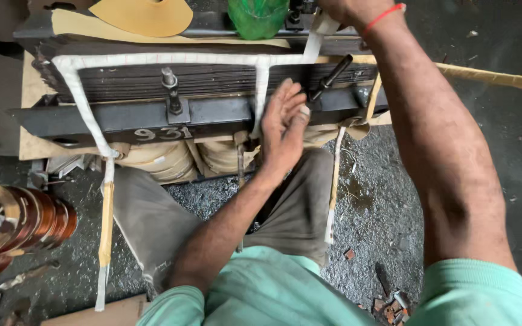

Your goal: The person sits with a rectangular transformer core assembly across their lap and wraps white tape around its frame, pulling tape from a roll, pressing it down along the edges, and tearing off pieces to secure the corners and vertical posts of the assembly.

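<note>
Copper coil [7,226] beside transformer core [200,81]

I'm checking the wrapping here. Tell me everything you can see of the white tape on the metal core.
The white tape looks like woven cloth, flat and slightly soiled. It runs taut along the top of the dark laminated core, bends down at the left corner and hangs toward the floor. One branch drops beside the left hand, which touches it; another rises to the right hand, which pulls it.

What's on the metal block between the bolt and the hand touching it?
In the head view, between the bolt and the left hand runs bare grey bar, then a strip of white tape by the fingers.
</note>
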`<state>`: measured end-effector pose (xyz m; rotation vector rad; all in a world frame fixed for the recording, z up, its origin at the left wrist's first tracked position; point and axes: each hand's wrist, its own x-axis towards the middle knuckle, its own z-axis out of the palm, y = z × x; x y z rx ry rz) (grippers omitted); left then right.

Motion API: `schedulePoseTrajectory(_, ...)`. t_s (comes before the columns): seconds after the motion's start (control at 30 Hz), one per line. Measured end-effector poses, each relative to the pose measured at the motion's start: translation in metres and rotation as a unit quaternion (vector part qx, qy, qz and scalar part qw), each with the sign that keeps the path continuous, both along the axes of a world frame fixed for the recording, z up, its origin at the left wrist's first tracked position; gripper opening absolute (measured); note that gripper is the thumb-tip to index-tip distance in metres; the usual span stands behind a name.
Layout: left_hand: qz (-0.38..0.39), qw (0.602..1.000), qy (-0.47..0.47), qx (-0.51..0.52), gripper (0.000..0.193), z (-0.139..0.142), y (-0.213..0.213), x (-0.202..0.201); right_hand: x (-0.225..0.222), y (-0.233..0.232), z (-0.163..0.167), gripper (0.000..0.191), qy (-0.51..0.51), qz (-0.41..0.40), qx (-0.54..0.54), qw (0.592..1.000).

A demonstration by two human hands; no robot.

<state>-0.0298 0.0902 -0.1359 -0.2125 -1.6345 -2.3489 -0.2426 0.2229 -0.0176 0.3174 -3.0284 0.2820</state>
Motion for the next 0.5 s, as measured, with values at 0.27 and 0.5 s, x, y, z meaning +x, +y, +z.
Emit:
schedulePoseTrajectory(0.27,0.010,0.998,-0.041,-0.047,0.082,0.009,0.003,-0.007,0.027,-0.075,0.017,0.034,-0.184,-0.027,0.094,0.978)
schedulePoseTrajectory(0.5,0.272,0.906,0.139,-0.294,0.054,0.013,0.012,-0.040,0.031,-0.071,0.012,0.041,-0.282,-0.031,0.060,0.957)
